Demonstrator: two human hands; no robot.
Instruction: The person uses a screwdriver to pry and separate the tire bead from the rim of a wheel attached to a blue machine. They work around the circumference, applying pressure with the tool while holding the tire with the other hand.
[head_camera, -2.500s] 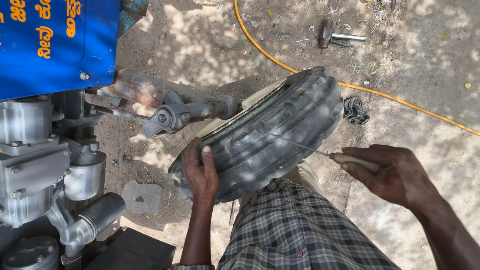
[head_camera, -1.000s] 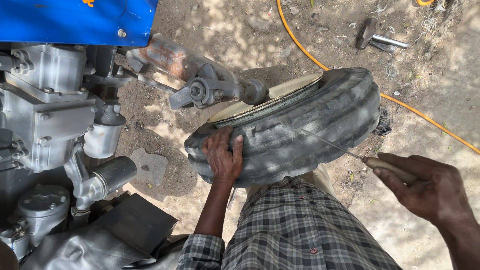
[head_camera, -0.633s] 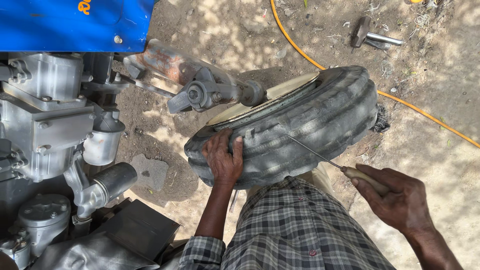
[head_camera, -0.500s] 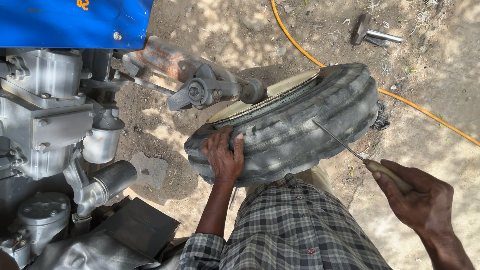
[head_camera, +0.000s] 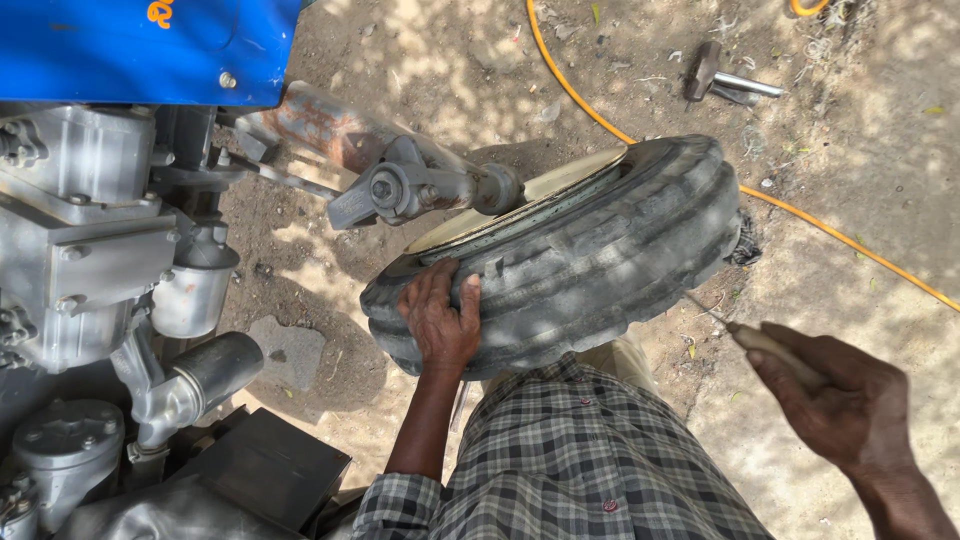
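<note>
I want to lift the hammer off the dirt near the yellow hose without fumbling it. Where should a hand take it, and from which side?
Probably by the metal handle, coming from above. The hammer lies flat on the bare ground, dark head toward the hose, handle pointing away toward the right of the picture with open dirt around it. The slim, straight shaft suits a wrap grip; the blocky head looks heavier and harder to close fingers around.

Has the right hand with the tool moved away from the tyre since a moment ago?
Yes. The right hand has pulled the thin tool back out, down and to the right of the tyre; its tip is now clear of the tread.
</note>
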